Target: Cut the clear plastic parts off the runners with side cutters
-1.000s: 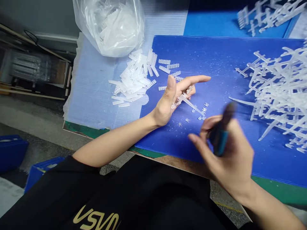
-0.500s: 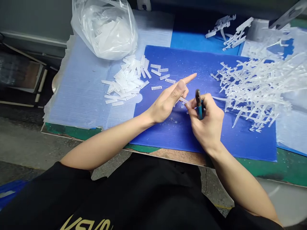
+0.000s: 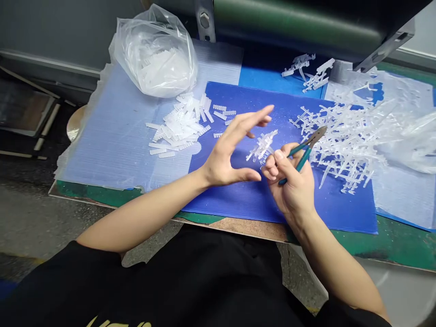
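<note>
While plastic branch (image 3: 262, 145) and pliers (image 3: 304, 159) are held by right hand (image 3: 293, 181), left hand (image 3: 225, 159) (empty, spread) at nine o'clock; apparent handover, pinch needed.

The near side of the blue mat (image 3: 238, 202) gives passage; the pliers (image 3: 304, 159) and plastic tangle (image 3: 344, 141) block the right, white strips (image 3: 180, 127) and a bag (image 3: 163, 75) the left.
</note>
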{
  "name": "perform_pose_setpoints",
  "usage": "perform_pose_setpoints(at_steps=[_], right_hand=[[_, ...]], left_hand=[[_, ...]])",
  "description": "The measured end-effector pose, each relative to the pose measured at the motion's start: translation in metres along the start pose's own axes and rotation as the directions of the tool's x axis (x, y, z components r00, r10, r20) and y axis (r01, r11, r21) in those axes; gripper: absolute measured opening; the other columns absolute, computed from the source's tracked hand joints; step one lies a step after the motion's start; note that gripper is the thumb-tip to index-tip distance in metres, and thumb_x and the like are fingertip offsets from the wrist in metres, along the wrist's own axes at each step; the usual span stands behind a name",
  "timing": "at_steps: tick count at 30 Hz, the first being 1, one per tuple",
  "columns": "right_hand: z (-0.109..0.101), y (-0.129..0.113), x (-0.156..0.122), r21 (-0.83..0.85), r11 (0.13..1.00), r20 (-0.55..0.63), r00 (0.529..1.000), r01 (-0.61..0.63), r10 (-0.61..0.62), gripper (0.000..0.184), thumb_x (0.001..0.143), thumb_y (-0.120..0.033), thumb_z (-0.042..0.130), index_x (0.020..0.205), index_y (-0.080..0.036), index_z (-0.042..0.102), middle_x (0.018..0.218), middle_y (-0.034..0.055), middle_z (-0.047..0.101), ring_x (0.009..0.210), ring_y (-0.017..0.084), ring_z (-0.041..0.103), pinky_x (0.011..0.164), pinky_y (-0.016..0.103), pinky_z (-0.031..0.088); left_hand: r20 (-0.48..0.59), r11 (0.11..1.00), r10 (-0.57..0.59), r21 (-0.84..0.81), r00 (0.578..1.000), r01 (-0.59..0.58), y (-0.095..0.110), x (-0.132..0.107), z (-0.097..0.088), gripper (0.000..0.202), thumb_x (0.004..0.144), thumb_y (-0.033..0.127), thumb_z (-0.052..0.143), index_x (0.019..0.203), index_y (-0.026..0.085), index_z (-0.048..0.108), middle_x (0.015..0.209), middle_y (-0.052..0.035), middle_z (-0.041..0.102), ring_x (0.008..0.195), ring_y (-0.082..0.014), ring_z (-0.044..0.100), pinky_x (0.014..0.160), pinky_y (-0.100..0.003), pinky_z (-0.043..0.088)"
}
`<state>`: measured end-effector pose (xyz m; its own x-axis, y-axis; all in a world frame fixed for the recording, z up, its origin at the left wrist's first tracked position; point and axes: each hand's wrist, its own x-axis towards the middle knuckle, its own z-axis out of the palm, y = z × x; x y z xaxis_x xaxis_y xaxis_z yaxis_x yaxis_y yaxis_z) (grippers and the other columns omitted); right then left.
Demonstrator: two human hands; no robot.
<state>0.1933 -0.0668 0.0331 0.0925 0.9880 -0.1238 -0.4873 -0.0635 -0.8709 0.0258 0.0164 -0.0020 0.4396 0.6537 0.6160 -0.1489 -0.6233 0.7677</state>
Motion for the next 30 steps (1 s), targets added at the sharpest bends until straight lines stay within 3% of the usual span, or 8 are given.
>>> perform_pose_setpoints(at_steps=[3, 5, 8, 11, 16, 19, 25, 30], right_hand=[[0.006, 0.000, -0.006, 0.137, 0.975, 0.049, 0.984, -0.175, 0.170, 0.032, 0.089, -0.025, 0.086, 0.091, -0.024, 0.053, 0.074, -0.0040, 0.066, 0.061, 0.008, 0.052, 0.059, 0.022, 0.044], [0.009, 0.000, -0.011, 0.165, 0.955, 0.114, 0.966, -0.248, 0.232, 0.033, 0.090, -0.025, 0.086, 0.089, -0.023, 0.053, 0.072, -0.0043, 0.065, 0.059, 0.008, 0.051, 0.057, 0.021, 0.043], [0.008, 0.001, -0.015, 0.121, 0.945, 0.207, 0.939, -0.303, 0.274, 0.030, 0.095, -0.022, 0.081, 0.090, -0.022, 0.052, 0.072, -0.0039, 0.066, 0.058, 0.007, 0.050, 0.056, 0.021, 0.041], [0.002, 0.001, -0.017, -0.011, 0.958, 0.217, 0.934, -0.287, 0.283, 0.029, 0.098, -0.025, 0.080, 0.091, -0.022, 0.051, 0.073, -0.0032, 0.067, 0.057, 0.008, 0.049, 0.056, 0.022, 0.041], [-0.009, -0.001, -0.017, -0.262, 0.949, 0.137, 0.967, -0.173, 0.214, 0.027, 0.100, -0.031, 0.077, 0.095, -0.024, 0.052, 0.074, -0.0040, 0.067, 0.059, 0.010, 0.053, 0.058, 0.026, 0.046], [-0.010, -0.004, -0.017, -0.476, 0.878, 0.116, 0.986, -0.052, 0.121, 0.022, 0.102, -0.028, 0.074, 0.093, -0.024, 0.054, 0.076, -0.0032, 0.066, 0.066, 0.014, 0.060, 0.063, 0.030, 0.049], [-0.004, -0.011, -0.022, -0.672, 0.731, 0.202, 0.979, 0.122, 0.023, 0.016, 0.102, -0.026, 0.073, 0.098, -0.025, 0.057, 0.083, -0.0037, 0.060, 0.068, 0.013, 0.056, 0.069, 0.031, 0.047], [-0.014, -0.019, -0.023, -0.529, 0.845, 0.157, 0.969, -0.079, 0.189, 0.034, 0.107, -0.056, 0.061, 0.124, -0.027, 0.065, 0.092, -0.0006, 0.053, 0.071, 0.014, 0.050, 0.065, 0.030, 0.044]], left_hand=[[0.014, 0.975, 0.211, 0.064, 0.977, -0.211, 0.006, 0.001, 0.006, 0.078, 0.092, 0.077, 0.064, 0.156, 0.034, 0.056, 0.145, -0.0099, 0.067, 0.134, -0.0333, 0.065, 0.109, -0.055, 0.055], [-0.011, 0.969, 0.234, 0.082, 0.972, -0.233, 0.009, 0.001, 0.009, 0.059, 0.100, 0.066, 0.058, 0.147, 0.030, 0.065, 0.130, -0.0110, 0.073, 0.122, -0.0298, 0.070, 0.104, -0.053, 0.058], [-0.053, 0.994, 0.107, -0.003, 0.993, -0.107, 0.013, 0.000, 0.011, 0.053, 0.106, 0.062, 0.046, 0.132, 0.025, 0.073, 0.117, -0.0124, 0.074, 0.110, -0.0268, 0.071, 0.097, -0.049, 0.060], [0.033, 0.987, -0.064, -0.146, 0.997, 0.069, 0.018, -0.001, 0.009, 0.054, 0.108, 0.058, 0.041, 0.127, 0.021, 0.075, 0.113, -0.0122, 0.075, 0.106, -0.0256, 0.072, 0.095, -0.046, 0.060], [0.076, 0.948, -0.292, -0.108, 0.953, 0.299, 0.023, -0.005, 0.007, 0.047, 0.107, 0.051, 0.047, 0.126, 0.021, 0.077, 0.122, -0.0119, 0.074, 0.116, -0.0264, 0.069, 0.106, -0.047, 0.055], [0.158, 0.880, -0.412, -0.189, 0.897, 0.437, 0.024, -0.005, 0.007, 0.045, 0.106, 0.050, 0.049, 0.126, 0.021, 0.076, 0.129, -0.0110, 0.076, 0.124, -0.0285, 0.069, 0.113, -0.048, 0.053], [0.133, 0.840, -0.460, -0.254, 0.878, 0.479, 0.032, -0.005, 0.007, 0.046, 0.101, 0.054, 0.052, 0.119, 0.021, 0.078, 0.115, -0.0109, 0.075, 0.105, -0.0282, 0.069, 0.101, -0.047, 0.059], [-0.044, 0.736, -0.560, -0.486, 0.827, 0.473, 0.028, 0.001, -0.004, 0.049, 0.098, 0.050, 0.041, 0.113, 0.017, 0.074, 0.113, -0.0122, 0.073, 0.101, -0.0284, 0.072, 0.102, -0.052, 0.061]])
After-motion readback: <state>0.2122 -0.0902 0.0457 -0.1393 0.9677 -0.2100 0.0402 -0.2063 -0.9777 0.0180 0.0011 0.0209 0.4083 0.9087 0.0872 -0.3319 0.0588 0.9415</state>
